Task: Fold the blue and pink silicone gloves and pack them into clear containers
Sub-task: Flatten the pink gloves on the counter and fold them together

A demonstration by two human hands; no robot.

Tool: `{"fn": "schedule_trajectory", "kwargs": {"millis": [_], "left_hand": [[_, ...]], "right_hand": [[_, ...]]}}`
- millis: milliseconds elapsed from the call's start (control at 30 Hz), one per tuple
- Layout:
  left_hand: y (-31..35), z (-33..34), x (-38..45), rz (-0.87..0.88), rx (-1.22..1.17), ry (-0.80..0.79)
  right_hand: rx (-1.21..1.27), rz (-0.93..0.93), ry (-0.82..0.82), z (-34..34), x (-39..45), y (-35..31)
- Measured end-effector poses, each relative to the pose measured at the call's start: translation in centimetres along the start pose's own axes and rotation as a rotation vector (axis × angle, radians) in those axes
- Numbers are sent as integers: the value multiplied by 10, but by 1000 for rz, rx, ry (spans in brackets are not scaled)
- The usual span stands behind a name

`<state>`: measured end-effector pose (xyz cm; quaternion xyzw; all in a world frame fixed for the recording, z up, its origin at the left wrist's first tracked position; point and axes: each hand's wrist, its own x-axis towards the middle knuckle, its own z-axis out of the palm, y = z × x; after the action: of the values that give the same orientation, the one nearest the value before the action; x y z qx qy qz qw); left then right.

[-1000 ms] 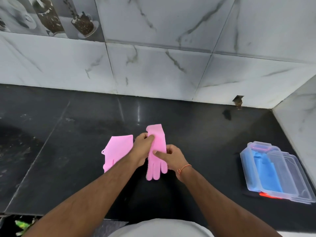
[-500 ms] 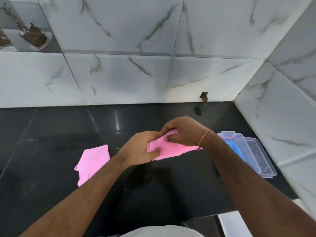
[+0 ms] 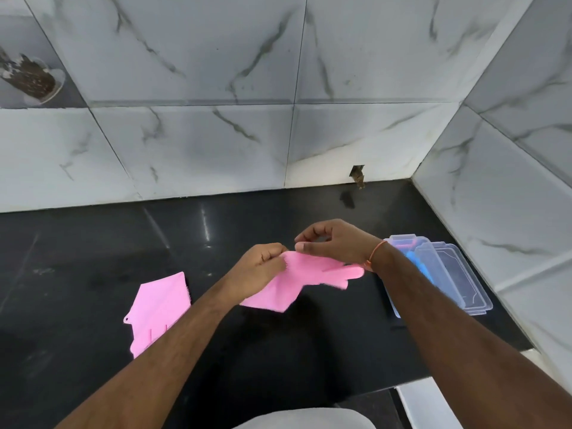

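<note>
I hold a pink silicone glove above the black counter, its fingers pointing right and its cuff hanging down. My left hand pinches its near edge. My right hand pinches the top edge beside it, thumb against fingertips. A second pink glove lies folded flat on the counter to the left. At the right, partly behind my right forearm, stand clear containers, with a blue glove inside one.
Marble-tiled walls close the counter at the back and at the right. A small dark opening sits at the wall's foot near the corner. The counter's front edge runs along the lower right.
The held glove has gone from hanging upright to lying sideways, then spread wider between my hands. My view has swung to the right, so the containers sit closer to my right arm.
</note>
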<state>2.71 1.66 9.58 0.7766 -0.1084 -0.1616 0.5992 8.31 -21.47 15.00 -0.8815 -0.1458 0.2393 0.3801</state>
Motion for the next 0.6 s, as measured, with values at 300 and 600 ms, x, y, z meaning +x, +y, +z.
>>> {"fn": "schedule_trajectory", "kwargs": {"millis": [300, 600], "left_hand": [[-8, -8, -5, -202, -1022, 67], [-22, 5, -3, -183, -969, 269]], "right_hand": [[1326, 186, -381, 63, -23, 58], [1271, 48, -34, 109, -20, 48]]}}
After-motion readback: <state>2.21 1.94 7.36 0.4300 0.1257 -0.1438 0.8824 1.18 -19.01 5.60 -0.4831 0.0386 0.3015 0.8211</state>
